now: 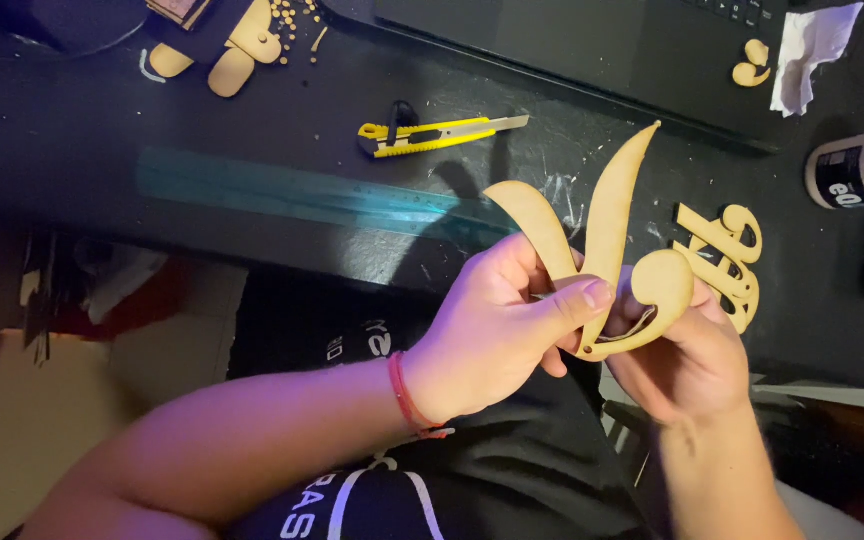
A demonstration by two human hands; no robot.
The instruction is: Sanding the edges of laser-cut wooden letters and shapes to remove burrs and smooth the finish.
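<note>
A flat, curly wooden cut-out letter (607, 215) is held up in front of my body, over the edge of the dark table (252, 130). My left hand (497, 330) grips its lower part, thumb pressed across the front. From the other side, my right hand (687, 355) clasps the round lobe of the same piece from behind. A second wooden cut-out (727, 260) lies on the table just beyond my right hand.
A yellow utility knife (437, 133) lies on the table above a translucent green ruler (312, 195). Small wooden pieces (227, 50) sit far left. A laptop (602, 45), crumpled tissue (812, 50) and a white-labelled jar (852, 170) stand at the right.
</note>
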